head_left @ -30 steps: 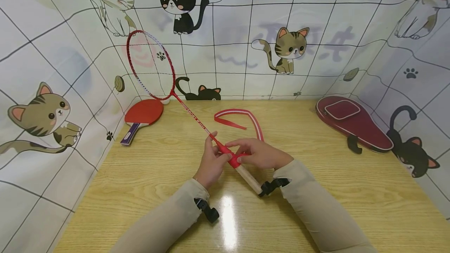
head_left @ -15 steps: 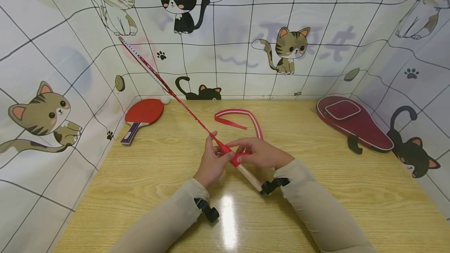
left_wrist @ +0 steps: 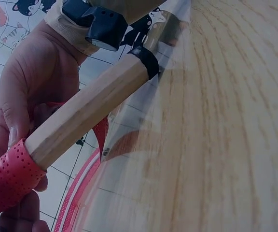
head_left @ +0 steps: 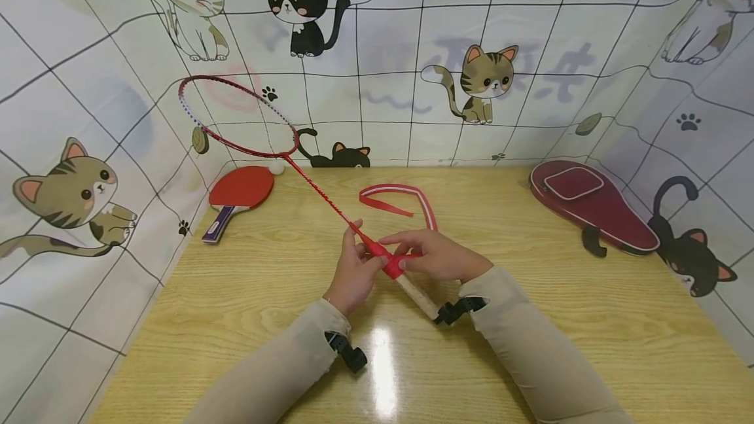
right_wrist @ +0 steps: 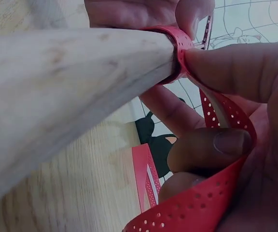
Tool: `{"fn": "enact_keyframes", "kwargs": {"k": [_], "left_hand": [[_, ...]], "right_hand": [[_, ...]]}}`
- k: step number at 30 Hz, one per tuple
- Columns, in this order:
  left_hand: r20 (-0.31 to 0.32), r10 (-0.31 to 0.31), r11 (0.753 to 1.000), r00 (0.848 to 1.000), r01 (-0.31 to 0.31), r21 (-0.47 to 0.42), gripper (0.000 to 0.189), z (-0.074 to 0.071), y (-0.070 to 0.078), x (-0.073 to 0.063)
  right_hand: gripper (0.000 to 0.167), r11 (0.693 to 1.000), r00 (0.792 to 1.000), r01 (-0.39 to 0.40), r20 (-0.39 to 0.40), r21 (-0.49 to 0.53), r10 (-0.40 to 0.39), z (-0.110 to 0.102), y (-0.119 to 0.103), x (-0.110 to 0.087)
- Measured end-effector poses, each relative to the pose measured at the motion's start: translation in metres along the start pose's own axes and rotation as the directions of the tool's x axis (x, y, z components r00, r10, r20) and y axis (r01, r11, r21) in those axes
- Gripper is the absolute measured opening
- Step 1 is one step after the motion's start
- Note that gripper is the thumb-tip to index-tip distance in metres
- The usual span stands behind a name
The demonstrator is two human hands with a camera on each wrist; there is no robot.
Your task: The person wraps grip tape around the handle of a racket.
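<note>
A red badminton racket point(head_left: 321, 192) slants across the head view, its head raised at the far left. My left hand point(head_left: 353, 277) holds it where the shaft meets the handle, thumb on the wrapped part. Red perforated grip tape point(left_wrist: 18, 174) circles the top of the handle; below it the wooden handle point(left_wrist: 90, 106) is bare, with a dark band at its butt. With thumb and fingers, my right hand point(head_left: 442, 257) pinches the tape beside the handle. The loose tape point(right_wrist: 192, 203) runs over my right fingers, and its tail lies curved on the table behind.
On the wooden table point(head_left: 283, 293), a red table tennis bat point(head_left: 241, 188) lies at the back left, with a white ball point(head_left: 276, 167) behind it. A dark red bat case point(head_left: 589, 205) lies at the back right. Cat-patterned cloth walls point(head_left: 394, 38) enclose the back and sides.
The racket has turned about its shaft: its head goes from a tall oval through edge-on to a flatter oval leaning left. Both hands stay nearly in place on the handle and tape.
</note>
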State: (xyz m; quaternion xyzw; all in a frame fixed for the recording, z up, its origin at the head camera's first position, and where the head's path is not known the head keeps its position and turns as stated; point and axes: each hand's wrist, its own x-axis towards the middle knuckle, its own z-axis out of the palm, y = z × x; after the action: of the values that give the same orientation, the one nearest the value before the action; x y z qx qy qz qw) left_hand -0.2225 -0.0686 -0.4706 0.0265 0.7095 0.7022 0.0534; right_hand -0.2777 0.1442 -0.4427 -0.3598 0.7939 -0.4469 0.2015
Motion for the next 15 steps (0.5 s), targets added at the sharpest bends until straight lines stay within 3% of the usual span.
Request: {"fn": "enact_keyframes", "kwargs": {"k": [11, 15], "left_hand": [[0.006, 0.001, 1.0, 1.0, -0.001, -0.022, 0.083, 0.0001, -0.0005, 0.0012], [-0.003, -0.001, 1.0, 1.0, 0.001, 0.015, 0.087, 0.0001, -0.0004, 0.0007]], "right_hand": [[0.056, 1.0, 1.0, -0.01, -0.01, 0.01, 0.011, 0.0037, 0.0002, 0.0014], [0.054, 1.0, 1.0, -0.013, -0.022, -0.02, 0.013, 0.0035, -0.0014, 0.0019]]}}
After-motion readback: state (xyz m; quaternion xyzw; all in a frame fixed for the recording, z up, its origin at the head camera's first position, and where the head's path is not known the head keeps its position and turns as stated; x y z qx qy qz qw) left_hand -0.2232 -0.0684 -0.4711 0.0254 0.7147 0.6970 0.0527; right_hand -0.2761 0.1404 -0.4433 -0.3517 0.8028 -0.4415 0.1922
